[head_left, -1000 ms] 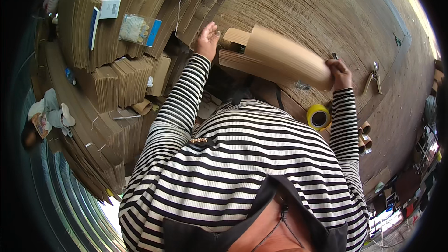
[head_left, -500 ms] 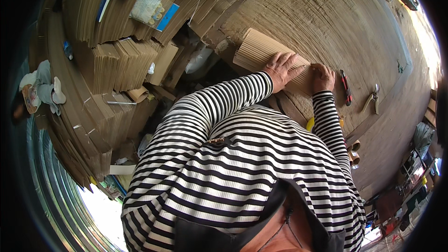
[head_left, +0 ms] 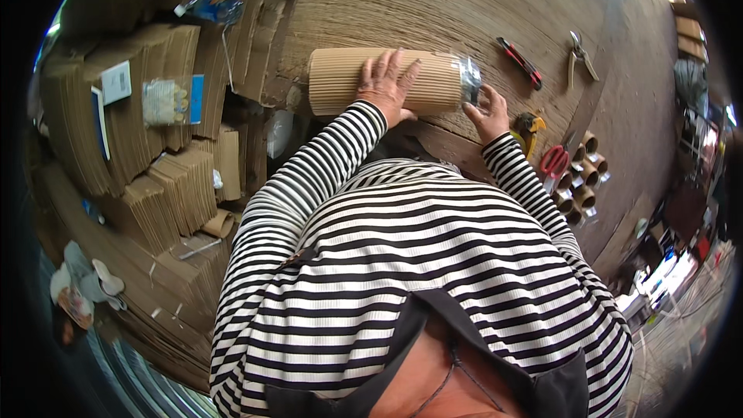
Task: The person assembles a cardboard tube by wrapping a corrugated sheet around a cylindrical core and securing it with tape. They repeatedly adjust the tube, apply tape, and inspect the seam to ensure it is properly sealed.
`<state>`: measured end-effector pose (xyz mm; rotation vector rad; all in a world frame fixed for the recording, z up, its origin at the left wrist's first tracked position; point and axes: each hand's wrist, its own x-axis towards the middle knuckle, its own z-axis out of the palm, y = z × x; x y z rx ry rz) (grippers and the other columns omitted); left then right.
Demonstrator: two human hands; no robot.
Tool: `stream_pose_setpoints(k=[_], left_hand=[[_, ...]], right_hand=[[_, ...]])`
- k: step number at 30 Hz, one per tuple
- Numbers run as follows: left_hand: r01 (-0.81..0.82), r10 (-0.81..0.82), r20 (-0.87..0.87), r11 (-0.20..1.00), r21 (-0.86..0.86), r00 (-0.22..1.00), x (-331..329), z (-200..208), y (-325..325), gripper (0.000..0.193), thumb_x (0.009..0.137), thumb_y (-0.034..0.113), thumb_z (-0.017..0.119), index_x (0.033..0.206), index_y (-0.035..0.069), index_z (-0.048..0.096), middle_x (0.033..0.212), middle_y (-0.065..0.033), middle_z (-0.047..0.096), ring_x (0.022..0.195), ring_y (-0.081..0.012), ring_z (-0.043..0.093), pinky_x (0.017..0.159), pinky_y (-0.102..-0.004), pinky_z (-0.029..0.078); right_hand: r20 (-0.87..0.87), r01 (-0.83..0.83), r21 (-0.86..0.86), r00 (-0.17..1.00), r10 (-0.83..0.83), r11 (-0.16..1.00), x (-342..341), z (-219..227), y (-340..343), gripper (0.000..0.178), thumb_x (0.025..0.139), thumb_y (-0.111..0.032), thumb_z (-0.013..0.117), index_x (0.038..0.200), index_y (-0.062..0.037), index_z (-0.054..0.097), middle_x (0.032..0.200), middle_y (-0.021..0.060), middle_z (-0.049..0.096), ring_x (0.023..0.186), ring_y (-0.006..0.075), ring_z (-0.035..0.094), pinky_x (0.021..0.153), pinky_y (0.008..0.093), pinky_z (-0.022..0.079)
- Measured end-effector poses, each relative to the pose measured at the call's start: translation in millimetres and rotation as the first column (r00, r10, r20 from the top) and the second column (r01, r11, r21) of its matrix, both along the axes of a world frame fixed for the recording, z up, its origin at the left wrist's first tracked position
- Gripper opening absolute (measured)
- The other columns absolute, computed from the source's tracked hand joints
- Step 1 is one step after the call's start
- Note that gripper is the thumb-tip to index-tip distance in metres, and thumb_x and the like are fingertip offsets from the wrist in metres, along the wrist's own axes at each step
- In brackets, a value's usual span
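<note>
A tan corrugated cardboard roll point(head_left: 333, 81) lies lengthwise across the wooden table close to my body. My left hand point(head_left: 385, 85) rests on top of it with the fingers spread and holds nothing. Shiny clear plastic point(head_left: 470, 77) sticks out of the roll's right end; what is inside the roll is hidden. Beside that end is my right hand point(head_left: 489, 112), thumb and fingers apart and slightly curved. Its thumb is close to the plastic, and I cannot tell whether it touches. A red and black utility knife point(head_left: 519, 63) lies beyond my right hand.
Pruning shears point(head_left: 580, 59) lie at the far right of the wooden table point(head_left: 433, 0). By my right forearm are a yellow tape dispenser point(head_left: 529, 130), red-handled scissors point(head_left: 554, 161) and several cardboard tubes point(head_left: 585, 174). Stacks of flat cardboard point(head_left: 116, 124) stand at the left.
My view has turned. The corrugated cardboard, flatter earlier, is now a rounded roll with clear plastic at its right end. My right hand has left the cardboard's edge and its fingers have opened.
</note>
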<state>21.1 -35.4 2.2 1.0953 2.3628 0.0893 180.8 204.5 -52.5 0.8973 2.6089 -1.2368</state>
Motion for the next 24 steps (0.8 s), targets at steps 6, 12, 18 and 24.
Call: stream_pose_setpoints(k=[6,12,18,24], left_hand=[[0.041,-0.039,0.037,0.998,-0.049,0.999,-16.8,-6.3,13.2,0.100,0.084,0.070,0.061,0.161,0.024,0.016,0.165,-0.0154,0.011,0.152,-0.0358,0.008,0.121,-0.0567,0.004],[0.042,-0.043,-0.003,0.996,-0.080,0.999,-19.4,-24.3,13.6,0.085,0.094,0.065,0.050,0.161,0.024,0.016,0.165,-0.0129,0.012,0.152,-0.0346,0.009,0.121,-0.0547,0.004],[0.025,-0.023,0.028,0.995,-0.091,0.999,-21.6,-18.6,20.0,0.094,0.088,0.072,0.052,0.160,0.022,0.018,0.165,-0.0145,0.015,0.152,-0.0351,0.010,0.121,-0.0544,0.003],[-0.020,0.018,-0.027,0.994,-0.104,0.999,-10.6,-12.2,28.0,0.097,0.087,0.070,0.056,0.160,0.020,0.017,0.163,-0.0142,0.019,0.151,-0.0352,0.013,0.121,-0.0561,0.004]], right_hand=[[0.154,0.276,-0.362,0.960,-0.235,0.890,14.7,-4.8,-23.9,0.032,0.085,-0.024,0.073,0.110,-0.0034,0.070,0.103,0.0148,0.073,0.098,0.0269,0.069,0.090,0.0368,0.053],[0.176,0.405,-0.612,0.907,-0.382,0.680,1.9,13.0,-52.6,0.034,0.084,-0.016,0.079,0.112,-0.0012,0.066,0.100,0.0083,0.073,0.091,0.0160,0.068,0.083,0.0298,0.054],[0.208,0.412,-0.556,0.910,-0.360,0.721,-10.6,20.5,-54.6,0.022,0.087,-0.013,0.077,0.098,-0.0017,0.063,0.083,0.0016,0.066,0.070,0.0114,0.065,0.063,0.0250,0.055],[0.219,0.394,-0.312,0.915,-0.338,0.865,-15.3,8.4,-55.3,0.025,0.084,-0.016,0.081,0.092,-0.0017,0.062,0.078,0.0056,0.068,0.063,0.0122,0.066,0.056,0.0287,0.056]])
